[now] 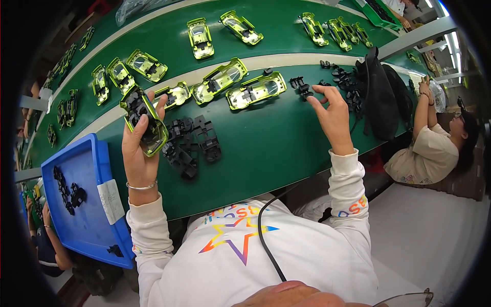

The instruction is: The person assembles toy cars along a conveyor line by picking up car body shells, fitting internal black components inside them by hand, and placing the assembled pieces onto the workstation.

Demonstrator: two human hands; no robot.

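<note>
Green car shell, black insert apparently fitted, fills the left hand right of the blue tray; farther right, the right hand narrows around a black piece, hold unclear; loose parts remain.

Car shell at ctr-L: lime grn, clear mid, blk insert. Loose shells across upper frame: same lime/clear/blk combo. Small part R of ctr + parts pile L of ctr: all blk. Bench: dk grn; strip behind: cream. Bin, lower L: bright blue, w/ white label. Sweatshirt, bottom ctr: white, multicol. letters, star outlined in red/orange/yellow/purple/blue. Bag, upper R: blk. Co-worker's shirt, far R: beige.
</note>
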